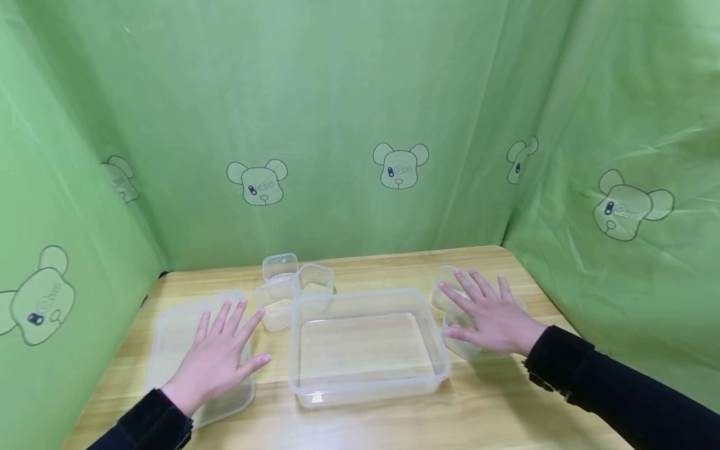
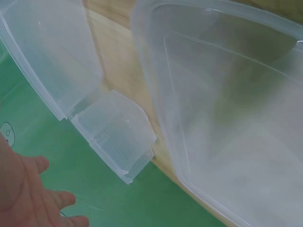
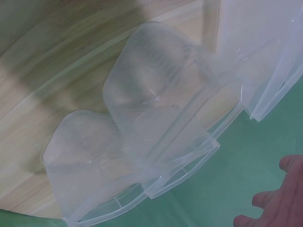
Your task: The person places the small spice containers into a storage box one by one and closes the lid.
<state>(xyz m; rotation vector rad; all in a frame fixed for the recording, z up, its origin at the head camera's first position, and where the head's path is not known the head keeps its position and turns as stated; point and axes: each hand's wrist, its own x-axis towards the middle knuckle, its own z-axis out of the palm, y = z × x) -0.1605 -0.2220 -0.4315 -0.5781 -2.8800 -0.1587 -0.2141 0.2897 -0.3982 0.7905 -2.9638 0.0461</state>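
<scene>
My left hand (image 1: pixel 216 361), fingers spread and straight, hovers over a flat translucent lid (image 1: pixel 173 347) on the table. The same lid (image 2: pixel 232 146) fills much of the left wrist view. My right hand (image 1: pixel 497 320), also spread, is above small clear plastic containers (image 1: pixel 462 347) and partly hides them; the right wrist view shows these containers (image 3: pixel 158 80) side by side. Between the hands stands a large clear rectangular container (image 1: pixel 365 395) without a cover. Neither hand holds anything.
Three small clear containers (image 1: pixel 275 306) are grouped behind the large container's left corner, near the lid. The wooden table (image 1: pixel 388 431) is bordered at the back and sides by green curtains (image 1: pixel 337 94) printed with bear heads.
</scene>
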